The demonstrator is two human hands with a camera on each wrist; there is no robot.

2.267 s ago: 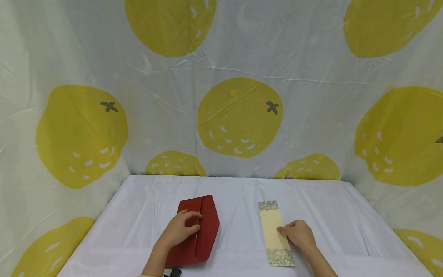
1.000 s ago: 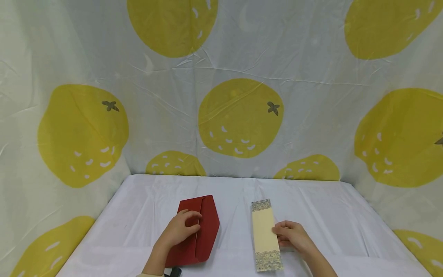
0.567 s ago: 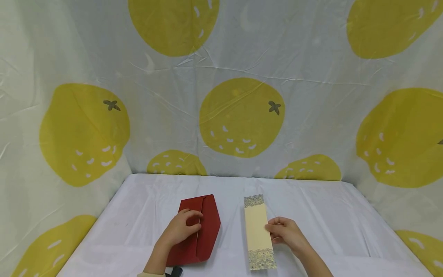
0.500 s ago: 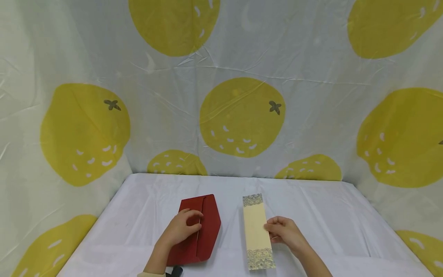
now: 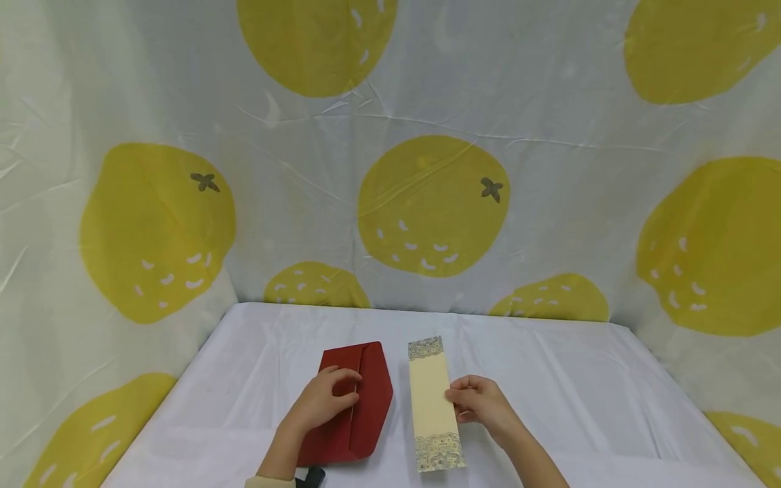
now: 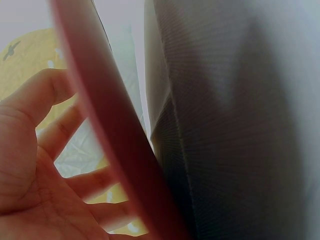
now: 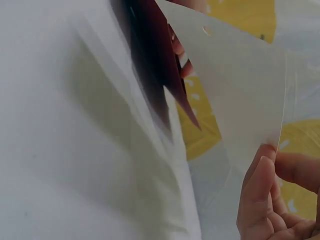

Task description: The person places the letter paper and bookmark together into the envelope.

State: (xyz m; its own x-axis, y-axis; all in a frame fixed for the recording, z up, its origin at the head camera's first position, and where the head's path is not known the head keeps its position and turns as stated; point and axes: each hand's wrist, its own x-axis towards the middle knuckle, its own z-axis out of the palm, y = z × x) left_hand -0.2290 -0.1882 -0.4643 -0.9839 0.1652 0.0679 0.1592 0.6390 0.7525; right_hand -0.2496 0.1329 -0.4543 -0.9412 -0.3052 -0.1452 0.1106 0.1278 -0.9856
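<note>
A red envelope [image 5: 368, 407] lies on the table with its pointed flap towards the right. My left hand [image 5: 323, 401] rests on it, thumb and fingertips spread and loosely bent along the flap's seam. From the left wrist view, the fingers [image 6: 47, 95] touch one face of the envelope [image 6: 107, 130]. My right hand [image 5: 485, 404] pinches a long cream card [image 5: 432, 400] by its right edge, thumb on top. Grey lace patterns mark both card ends. Raised off the cloth in the right wrist view, the card [image 7: 240, 85] shows a plain back and a small hole near one end.
White cloth [image 5: 537, 379] covers the table. A fabric backdrop with yellow fruit prints [image 5: 433, 203] hangs behind and along both sides. By my left wrist, a small black object [image 5: 314, 476] shows at the bottom edge.
My right hand has lifted the card off the cloth and carried it left, close beside the envelope. The left hand and envelope have stayed in place. The view has shifted slightly.
</note>
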